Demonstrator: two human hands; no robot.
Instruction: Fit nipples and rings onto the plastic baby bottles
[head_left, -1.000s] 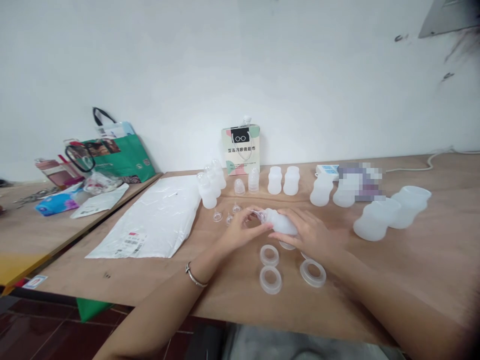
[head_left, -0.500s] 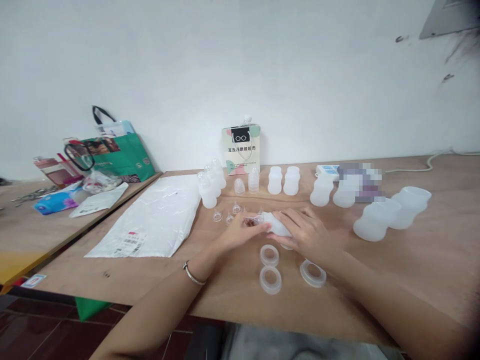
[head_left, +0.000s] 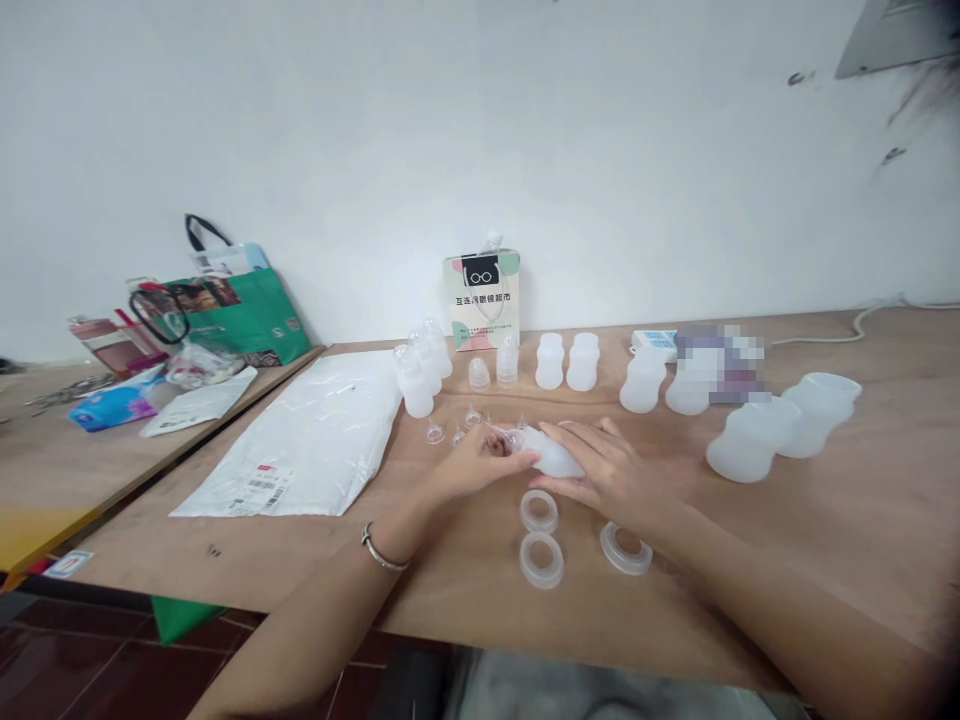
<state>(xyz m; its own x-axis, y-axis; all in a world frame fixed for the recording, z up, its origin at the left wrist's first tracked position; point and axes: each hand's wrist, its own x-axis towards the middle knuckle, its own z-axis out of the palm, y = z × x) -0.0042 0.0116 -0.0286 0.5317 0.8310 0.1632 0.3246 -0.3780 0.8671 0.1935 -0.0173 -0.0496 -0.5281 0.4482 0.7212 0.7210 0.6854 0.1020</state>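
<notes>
A frosted white baby bottle [head_left: 555,456] lies tilted on its side between my hands, its top toward the left. My right hand [head_left: 611,468] is wrapped round the body. My left hand [head_left: 466,466] has its fingers closed round the clear top end, with the thumb along the neck; the fingers partly hide that end. Just beyond my left hand stand several clear bottle nipples [head_left: 435,432]. Nearer me lie three translucent collar rings: one ring [head_left: 538,491], another ring [head_left: 541,586] touching it, and a third ring [head_left: 626,568] beneath my right forearm.
Capped bottles [head_left: 418,392] stand at left beside a white plastic mailer [head_left: 300,430]. Clear caps [head_left: 479,375] are before a paper bag [head_left: 482,310]. Open bottle bodies [head_left: 550,362] stand behind, and more bodies [head_left: 741,440] at right. A green bag [head_left: 255,315] rests on the left table.
Both hands keep their hold on the bottle. My left hand and wrist have shifted slightly left, and the bottle's tilt has changed a little.
</notes>
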